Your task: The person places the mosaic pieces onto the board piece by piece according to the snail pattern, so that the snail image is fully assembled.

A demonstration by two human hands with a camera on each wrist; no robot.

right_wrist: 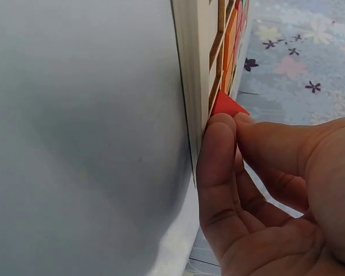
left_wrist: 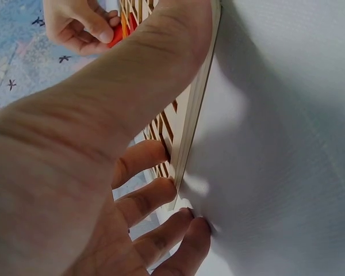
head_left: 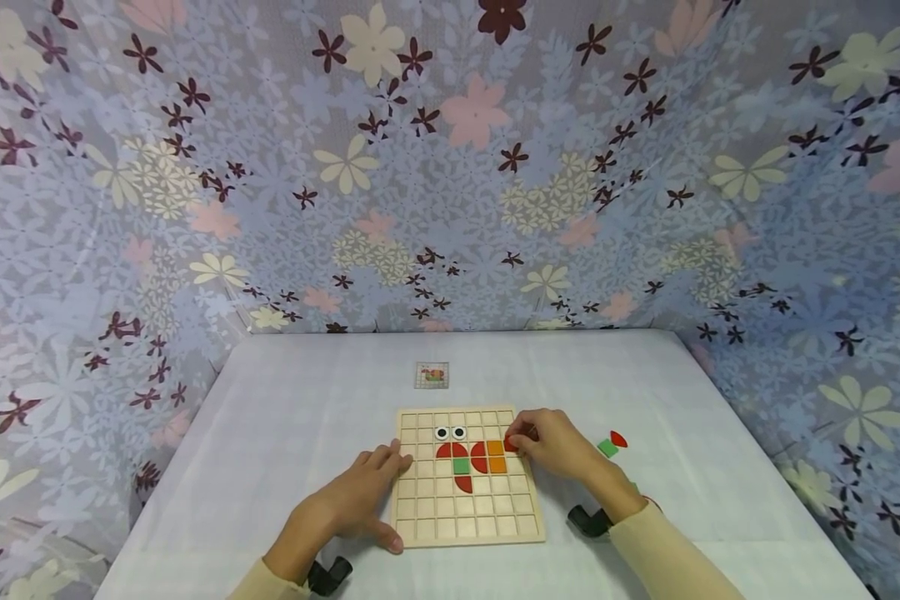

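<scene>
A square wooden grid board lies on the table. Its cells carry two eye pieces, a green square, orange squares and red quarter-round pieces. My right hand pinches a red piece between thumb and fingertips at the board's right side, beside the orange squares. In the right wrist view the fingers hide part of this piece. My left hand rests against the board's left edge, its fingers spread along the upper part and its thumb near the front left corner.
A small picture card of a coloured figure on a grid lies behind the board. To the right are a loose green square and a red piece. More pieces are partly hidden by my right forearm. Flowered cloth hangs around the table.
</scene>
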